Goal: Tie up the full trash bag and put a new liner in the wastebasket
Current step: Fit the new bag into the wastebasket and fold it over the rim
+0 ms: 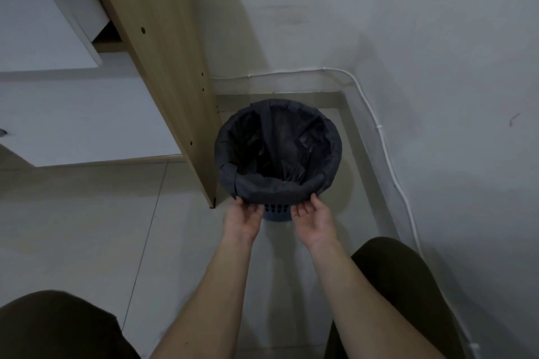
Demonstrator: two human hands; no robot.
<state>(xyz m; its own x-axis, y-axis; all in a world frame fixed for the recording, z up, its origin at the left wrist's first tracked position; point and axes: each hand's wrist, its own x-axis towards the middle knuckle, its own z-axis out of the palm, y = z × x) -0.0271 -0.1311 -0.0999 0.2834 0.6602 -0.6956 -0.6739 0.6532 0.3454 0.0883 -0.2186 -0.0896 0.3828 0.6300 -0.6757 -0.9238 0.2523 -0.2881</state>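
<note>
Head view, looking down into a floor corner. A round, dark blue wastebasket [275,211] with slotted sides stands on the pale tiled floor [87,227], just right of the wooden side panel [163,52] of a desk and near the white wall [408,23]. A dark grey liner [277,151] lines the basket's inside, its edge folded outward over the rim all the way round; its crumpled folds run down inside the basket. No label, brand or writing can be read on basket or liner.

Left hand [243,220]: fingers curled, their tips on the liner's folded edge at the near rim, left of the basket's slots. Right hand [313,221]: palm half open, fingertips touching the same edge to the right. A white cable [385,143] runs along the wall beyond and to the right of the basket. White drawer fronts [43,23] lie left of the panel.
</note>
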